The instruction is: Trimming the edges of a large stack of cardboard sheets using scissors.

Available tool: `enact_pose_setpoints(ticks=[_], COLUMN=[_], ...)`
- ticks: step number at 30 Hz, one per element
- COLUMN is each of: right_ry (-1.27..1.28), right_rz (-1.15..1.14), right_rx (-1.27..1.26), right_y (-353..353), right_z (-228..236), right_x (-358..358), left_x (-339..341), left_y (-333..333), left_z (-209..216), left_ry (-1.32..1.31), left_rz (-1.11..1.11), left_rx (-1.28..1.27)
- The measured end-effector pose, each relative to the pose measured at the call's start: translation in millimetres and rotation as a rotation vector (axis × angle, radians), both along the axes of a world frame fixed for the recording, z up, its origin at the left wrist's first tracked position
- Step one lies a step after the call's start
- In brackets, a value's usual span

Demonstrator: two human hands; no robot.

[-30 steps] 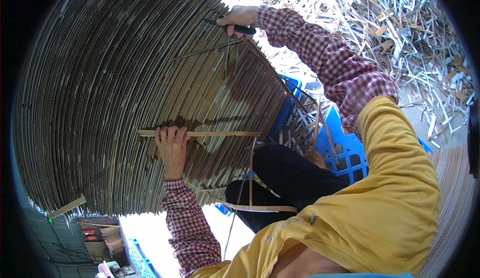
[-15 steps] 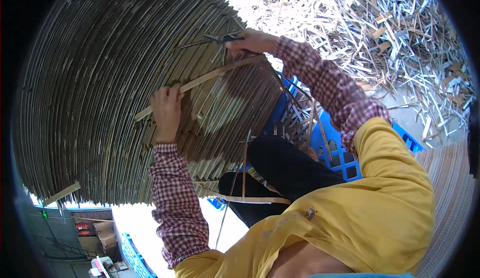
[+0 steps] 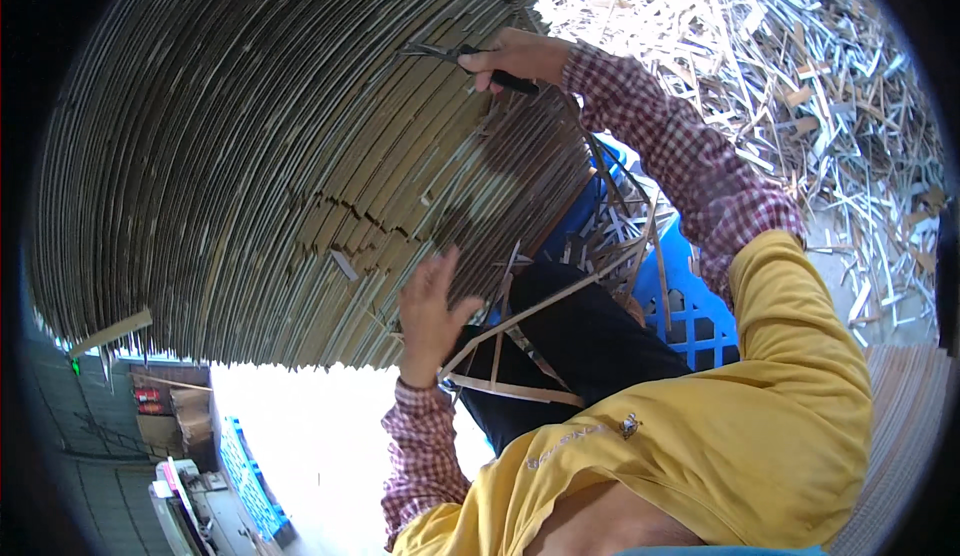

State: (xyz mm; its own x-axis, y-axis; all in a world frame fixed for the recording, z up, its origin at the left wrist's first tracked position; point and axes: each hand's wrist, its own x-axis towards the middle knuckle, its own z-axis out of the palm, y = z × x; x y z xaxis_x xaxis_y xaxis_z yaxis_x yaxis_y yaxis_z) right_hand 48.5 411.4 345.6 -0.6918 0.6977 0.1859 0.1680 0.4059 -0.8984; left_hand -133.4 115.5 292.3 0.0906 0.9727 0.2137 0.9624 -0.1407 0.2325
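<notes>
A large stack of thin brown cardboard sheets (image 3: pixel 200 156), seen edge-on, fills the left and upper middle. My right hand (image 3: pixel 528 56) is closed round the black handles of metal pliers (image 3: pixel 436 52), whose jaws point left over the stack. Below the stack's middle, my left hand (image 3: pixel 428 318) is open with fingers apart and holds nothing. A long, narrow cardboard strip (image 3: pixel 545 308) slants across my lap just right of that hand. Another strip (image 3: pixel 525 392) lies lower over my dark trousers. One short pale piece (image 3: pixel 344 264) sticks out of the stack.
A blue plastic crate (image 3: pixel 690 326) beside my legs has scrap strips in and around it. Loose cut strips (image 3: pixel 770 86) cover the floor at upper right. Ribbed layers of sheets (image 3: pixel 905 426) stand at lower right. Another blue crate (image 3: pixel 248 476) stands at lower left.
My left hand has let go of the long cardboard strip and moved right and down toward my lap. The strip has come off the stack. My right hand has risen slightly with the pliers.
</notes>
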Motion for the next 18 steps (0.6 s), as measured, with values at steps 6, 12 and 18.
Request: enact_pose_setpoints(ticks=[6, 12, 18], right_ry=[-0.062, 0.174, 0.002], right_rz=[-0.036, -0.035, 0.253], right_rx=[0.011, -0.237, -0.390], right_y=[-28, -35, -125], right_z=[9, -3, -127], right_x=[-11, -29, -6], left_x=[1, -1, -30], left_y=[39, 39, -2], left_z=[41, 26, 32], left_ry=[-0.099, -0.138, -0.252], left_rz=[-0.002, 0.001, 0.127], left_rx=[0.349, 0.423, 0.530])
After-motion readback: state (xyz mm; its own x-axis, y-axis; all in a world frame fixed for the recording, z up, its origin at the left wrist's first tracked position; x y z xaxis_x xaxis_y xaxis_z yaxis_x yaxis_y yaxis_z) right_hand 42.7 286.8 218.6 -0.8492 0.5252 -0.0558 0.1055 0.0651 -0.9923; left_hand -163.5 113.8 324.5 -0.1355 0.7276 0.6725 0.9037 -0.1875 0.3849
